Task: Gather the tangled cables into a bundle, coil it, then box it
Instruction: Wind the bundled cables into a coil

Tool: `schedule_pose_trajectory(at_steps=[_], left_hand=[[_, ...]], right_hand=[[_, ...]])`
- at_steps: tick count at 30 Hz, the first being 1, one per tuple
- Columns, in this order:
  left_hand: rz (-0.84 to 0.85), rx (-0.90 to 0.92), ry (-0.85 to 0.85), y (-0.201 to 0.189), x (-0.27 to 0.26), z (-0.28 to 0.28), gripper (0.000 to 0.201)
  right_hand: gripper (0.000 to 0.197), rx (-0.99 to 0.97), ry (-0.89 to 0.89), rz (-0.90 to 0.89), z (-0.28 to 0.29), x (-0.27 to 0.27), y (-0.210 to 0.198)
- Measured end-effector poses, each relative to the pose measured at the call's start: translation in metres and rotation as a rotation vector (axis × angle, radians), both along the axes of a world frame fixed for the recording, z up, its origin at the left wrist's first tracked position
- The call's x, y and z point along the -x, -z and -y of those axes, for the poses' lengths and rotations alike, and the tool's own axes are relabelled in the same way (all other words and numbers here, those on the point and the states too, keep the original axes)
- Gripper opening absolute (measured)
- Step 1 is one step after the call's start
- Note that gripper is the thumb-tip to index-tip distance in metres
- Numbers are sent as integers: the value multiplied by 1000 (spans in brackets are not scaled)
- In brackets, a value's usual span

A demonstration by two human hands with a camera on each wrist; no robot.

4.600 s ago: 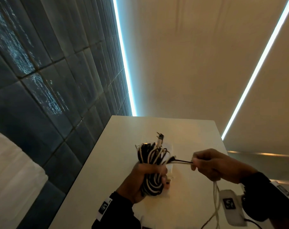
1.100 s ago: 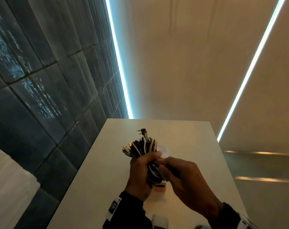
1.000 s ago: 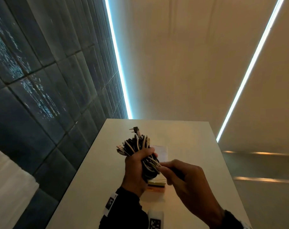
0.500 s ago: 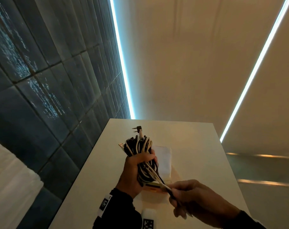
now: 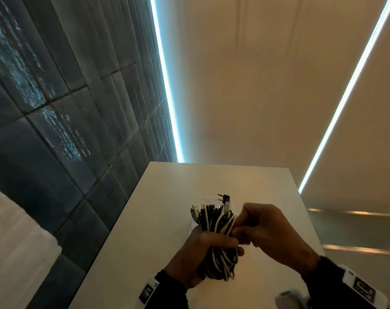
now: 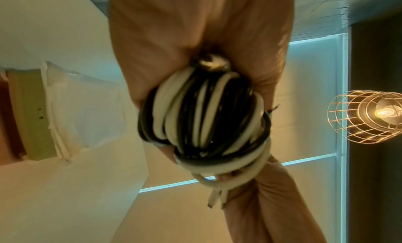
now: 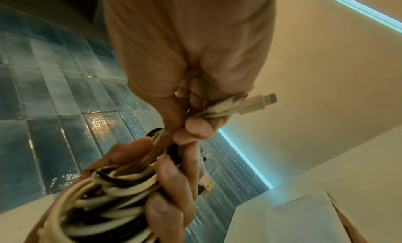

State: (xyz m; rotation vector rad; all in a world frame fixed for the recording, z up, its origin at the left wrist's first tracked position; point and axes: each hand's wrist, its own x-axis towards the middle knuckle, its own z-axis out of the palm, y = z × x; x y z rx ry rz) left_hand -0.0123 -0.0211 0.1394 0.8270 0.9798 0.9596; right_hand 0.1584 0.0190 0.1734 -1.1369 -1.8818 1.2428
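Head view: white table (image 5: 158, 219) beside dark tiled wall (image 5: 55, 108) | black-and-white cable bundle (image 5: 218, 241) held above table's near end | left hand (image 5: 196, 253) clenched around its middle | right hand (image 5: 272, 233) pinching loose white cable end (image 7: 256, 103) against bundle's right side

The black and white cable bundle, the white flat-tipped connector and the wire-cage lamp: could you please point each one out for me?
Black and white cable bundle (image 5: 219, 259), head view, lower coil loops.
White flat-tipped connector (image 7: 257, 103), right wrist view, plug body.
Wire-cage lamp (image 6: 367, 117), left wrist view, cage around bulb.
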Motion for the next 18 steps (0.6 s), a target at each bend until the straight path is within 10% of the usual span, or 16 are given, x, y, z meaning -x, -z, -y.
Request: schedule_pose_trajectory(at_steps=[14, 18], left_hand=[[-133, -102, -208, -1, 10, -5, 35], [-140, -168, -263, 5, -3, -5, 38]], right_hand=[[10, -21, -35, 211, -4, -17, 13], [10, 123, 67, -100, 0, -6, 20]])
